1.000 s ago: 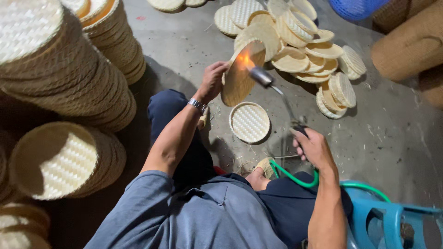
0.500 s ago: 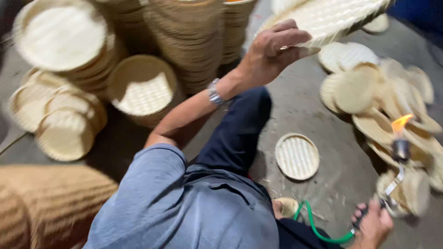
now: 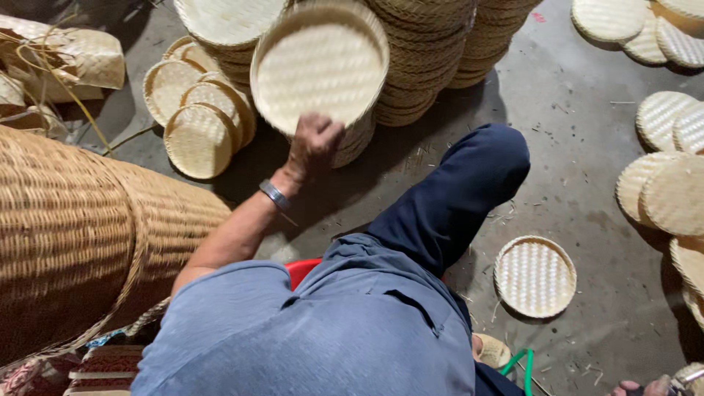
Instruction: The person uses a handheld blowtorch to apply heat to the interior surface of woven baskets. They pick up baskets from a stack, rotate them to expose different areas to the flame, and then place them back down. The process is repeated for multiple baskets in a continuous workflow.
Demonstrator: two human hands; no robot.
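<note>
Person, seen from above: short-sleeved shirt [image 3: 323,330] in a dusty grey-blue, plain weave, with a seamed slit pocket on the back and sleeves ending above the elbow. Dark navy trousers [image 3: 455,198], plain and unpatterned, creased at the knee. Left hand [image 3: 312,143] bare, with a silver-coloured metal band [image 3: 274,195] at the wrist; right hand [image 3: 645,386] bare, only its fingertips visible at the lower frame edge.
</note>
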